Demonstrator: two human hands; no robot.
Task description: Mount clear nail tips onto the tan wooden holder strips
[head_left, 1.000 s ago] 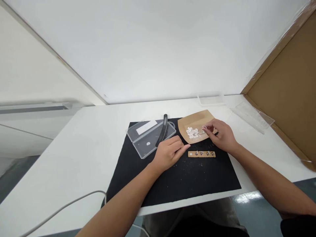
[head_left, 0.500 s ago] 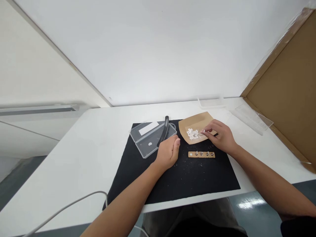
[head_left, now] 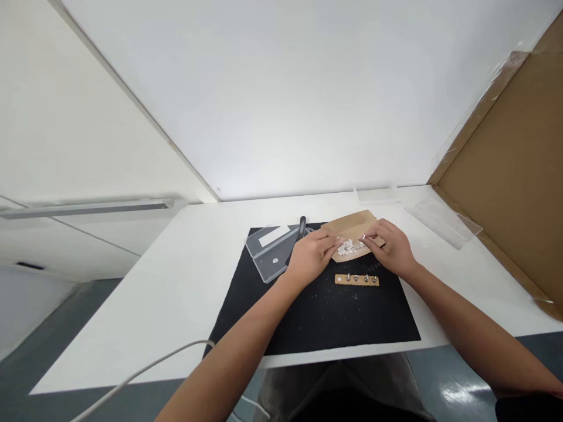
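Note:
My right hand pinches a small white piece between thumb and fingertips, above the right side of a brown paper tray. In the tray lies a heap of small white pieces. At the tray's left side is my left hand, its thumb and fingers closed together beside the heap. Whatever is between its fingertips is too small to make out. Just in front of the tray, a narrow wooden strip bears a row of small metal parts and a white dot.
A clear plastic case lies open on the black mat, with a dark curved handle across it. Clear plastic trays stand at the back right, near a cardboard panel. A cable crosses the front left.
My left hand has moved right and forward, from beside the plastic case to the paper tray's heap. My right hand stays over the tray with the white piece. The view has shifted slightly.

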